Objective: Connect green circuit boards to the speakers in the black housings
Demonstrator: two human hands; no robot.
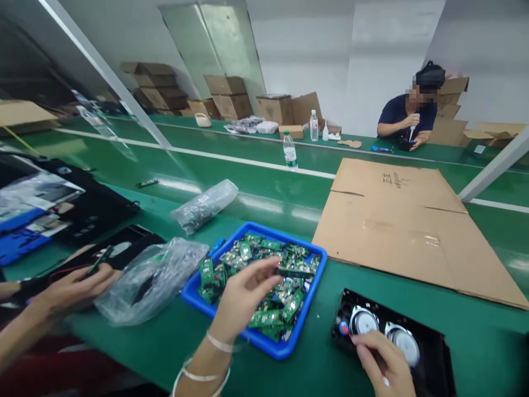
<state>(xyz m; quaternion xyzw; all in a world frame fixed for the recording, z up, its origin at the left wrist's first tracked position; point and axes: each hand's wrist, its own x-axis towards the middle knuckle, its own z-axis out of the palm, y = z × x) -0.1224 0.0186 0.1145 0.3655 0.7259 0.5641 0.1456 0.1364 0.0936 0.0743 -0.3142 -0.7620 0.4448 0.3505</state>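
Over a blue tray [316, 286] heaped with green circuit boards [264, 318], my left hand [250, 295] pinches one end of a narrow dark circuit board [295, 273]. White bands circle that wrist. At the lower right, my right hand [384, 361] is closed at the near side of a black speaker housing [430, 331] with two round silver speakers [365, 320]. Its thumb and finger pinch a thin red wire beside a small blue and red part [344, 328] at the housing's left end.
A co-worker's hands [82, 281] hold a small board at the left, beside a clear plastic bag [152, 281]. Flattened cardboard [413, 226] lies behind the housing. A bubble-wrapped bundle [205, 207] and bottle [290, 150] stand farther back. Another person [407, 113] works across the table.
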